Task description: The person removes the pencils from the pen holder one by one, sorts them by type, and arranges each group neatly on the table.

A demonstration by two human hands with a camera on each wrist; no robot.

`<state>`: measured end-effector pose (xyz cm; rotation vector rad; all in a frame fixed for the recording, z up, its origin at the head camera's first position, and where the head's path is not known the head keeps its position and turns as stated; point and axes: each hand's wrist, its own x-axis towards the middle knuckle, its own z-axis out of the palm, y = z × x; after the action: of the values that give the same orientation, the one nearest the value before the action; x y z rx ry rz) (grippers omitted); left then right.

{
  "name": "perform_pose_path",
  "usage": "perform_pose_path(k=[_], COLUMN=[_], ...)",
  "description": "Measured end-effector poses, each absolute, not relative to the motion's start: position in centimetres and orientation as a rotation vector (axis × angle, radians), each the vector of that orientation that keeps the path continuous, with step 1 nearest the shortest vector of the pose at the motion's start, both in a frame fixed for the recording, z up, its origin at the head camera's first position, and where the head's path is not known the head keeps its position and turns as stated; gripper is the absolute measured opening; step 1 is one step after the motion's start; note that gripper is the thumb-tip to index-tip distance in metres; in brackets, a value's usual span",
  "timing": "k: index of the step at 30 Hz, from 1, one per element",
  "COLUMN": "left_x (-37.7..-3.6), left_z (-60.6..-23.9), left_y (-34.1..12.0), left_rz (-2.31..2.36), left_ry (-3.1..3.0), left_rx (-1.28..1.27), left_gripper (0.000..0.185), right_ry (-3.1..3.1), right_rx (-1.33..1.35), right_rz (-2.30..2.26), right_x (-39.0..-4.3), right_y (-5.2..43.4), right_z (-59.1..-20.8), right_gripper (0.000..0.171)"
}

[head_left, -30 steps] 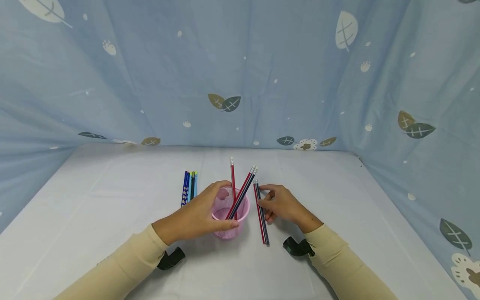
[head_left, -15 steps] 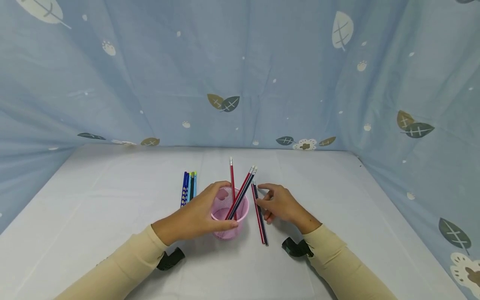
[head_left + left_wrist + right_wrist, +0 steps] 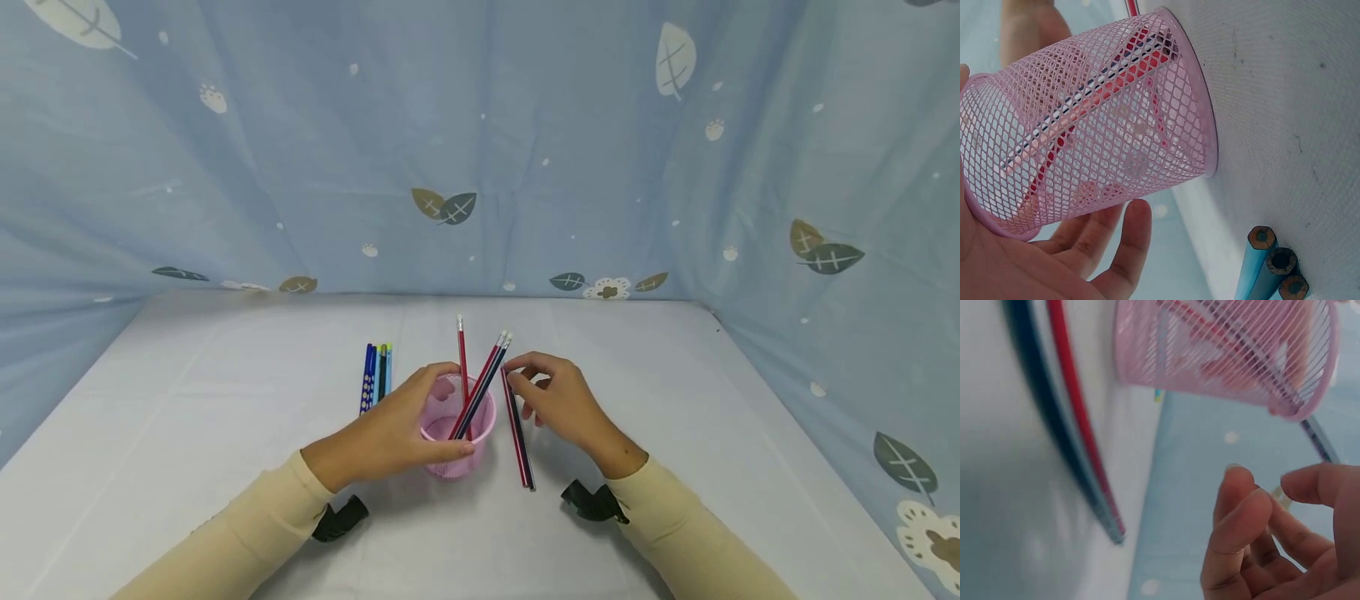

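Observation:
My left hand [image 3: 390, 433] grips the side of a pink mesh cup [image 3: 452, 463] that stands on the white table [image 3: 225, 433]. Up close, the cup [image 3: 1104, 125] lies against my left palm [image 3: 1085, 262]. Three red and dark pencils [image 3: 487, 371] lean out of it. A red and a dark pencil [image 3: 519, 442] lie just right of the cup. My right hand [image 3: 558, 400] hovers over their far end, fingers curled, thumb and forefinger close. In the right wrist view my right hand [image 3: 1260, 537] is off the table, apart from the lying pencils [image 3: 1079, 444]. Whether it pinches anything is unclear.
Several blue and green pencils [image 3: 377, 375] lie side by side left of the cup; their ends [image 3: 1272, 262] show in the left wrist view. A blue leaf-print cloth [image 3: 480, 150] walls the table at the back and both sides.
My right hand has lifted off the two lying pencils and curled its fingers near their far end. Those pencils have shifted slightly left. The left hand and cup have stayed put.

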<state>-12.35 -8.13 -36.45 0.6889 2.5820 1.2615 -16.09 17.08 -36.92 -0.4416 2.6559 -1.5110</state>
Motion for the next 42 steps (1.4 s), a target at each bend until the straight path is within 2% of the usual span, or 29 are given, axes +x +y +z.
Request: perform_pose_path(k=[17, 42], left_x=[-12.5, -12.5], left_z=[-36.6, -36.6], left_y=[-8.1, -8.2], left_rz=[1.254, 1.243], left_ry=[2.587, 2.593], left_rx=[0.702, 0.704], left_gripper=[0.094, 0.095], right_ry=[2.507, 2.498], right_rx=[-0.493, -0.513], right_rz=[-1.646, -1.736], right_x=[-14.4, -14.0], right_y=[16.0, 15.2], right_z=[-35.9, -36.5], right_gripper=[0.027, 0.018])
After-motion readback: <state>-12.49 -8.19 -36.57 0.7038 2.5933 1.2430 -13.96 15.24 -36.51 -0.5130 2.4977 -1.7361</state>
